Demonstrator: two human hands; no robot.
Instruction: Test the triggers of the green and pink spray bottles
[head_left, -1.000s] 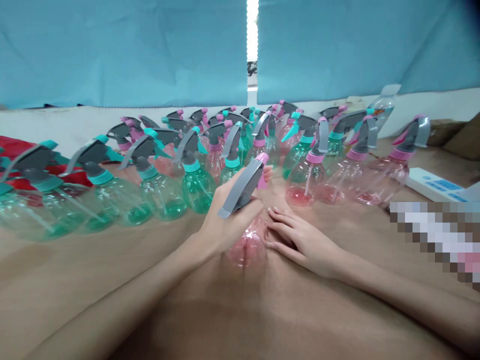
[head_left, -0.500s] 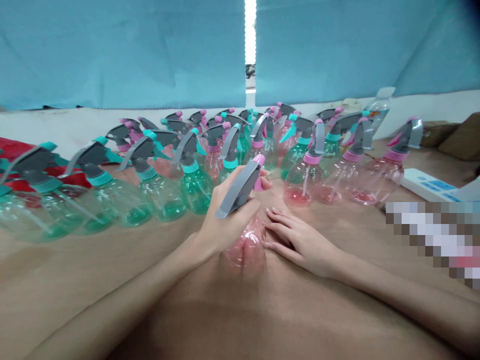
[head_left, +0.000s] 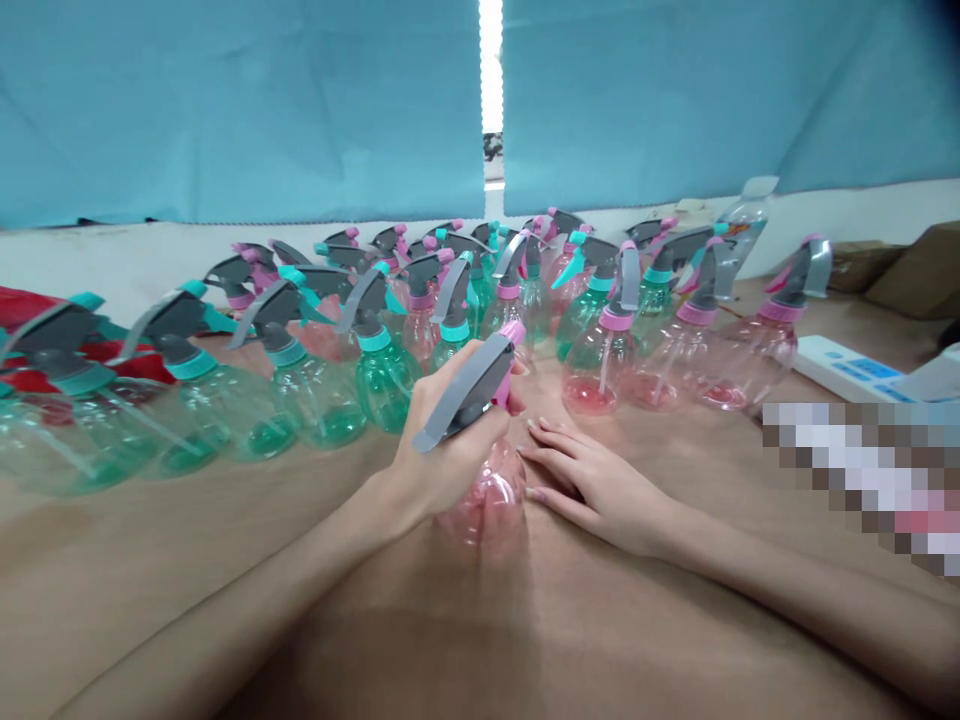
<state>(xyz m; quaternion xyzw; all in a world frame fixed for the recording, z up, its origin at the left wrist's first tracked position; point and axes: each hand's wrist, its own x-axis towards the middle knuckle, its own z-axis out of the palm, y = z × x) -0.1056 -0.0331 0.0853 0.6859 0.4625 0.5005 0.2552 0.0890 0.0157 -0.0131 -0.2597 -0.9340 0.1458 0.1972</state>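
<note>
While the left hand (head_left: 442, 450) is clamped round the neck of the pink bottle (head_left: 487, 505), just under its grey trigger head (head_left: 457, 395), the bottle stands upright on the table (head_left: 225, 530), front and centre, close to the person. Right hand (head_left: 592, 480) lies palm down beside it, fingers straight and slack, tips touching the bottle's flank; it grips nothing.

Step in hand, by my reading: seating or twisting the head onto the neck, right hand steadying. Collar hidden by fingers, so cannot tell if it is home.

Next move calls for a firmer brace on the body and a level bottle. Green bottles (head_left: 382, 375) and pink finished bottles (head_left: 600, 370) stand near behind, triggers jutting.
</note>
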